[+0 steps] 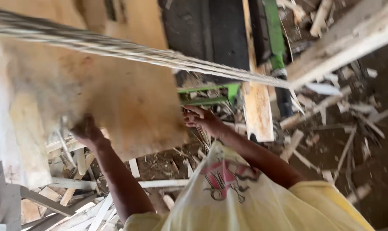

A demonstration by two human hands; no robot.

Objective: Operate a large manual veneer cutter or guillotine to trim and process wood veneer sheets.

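Gripping a tilted plywood sheet [129, 98], long axis upward: left hand [86, 130], right hand [200, 119]

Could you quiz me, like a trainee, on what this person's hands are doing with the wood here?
1. True or false: both hands touch the large plywood sheet.
2. Which hand is at the sheet's lower left edge? A) left hand B) right hand
3. What litters the ground around the person?

Key
1. True: each hand is at an edge of the sheet, though the blur hides how the fingers close.
2. A; the right hand is at the sheet's right edge, near the green machine frame.
3. Wood scraps, strips and splinters.
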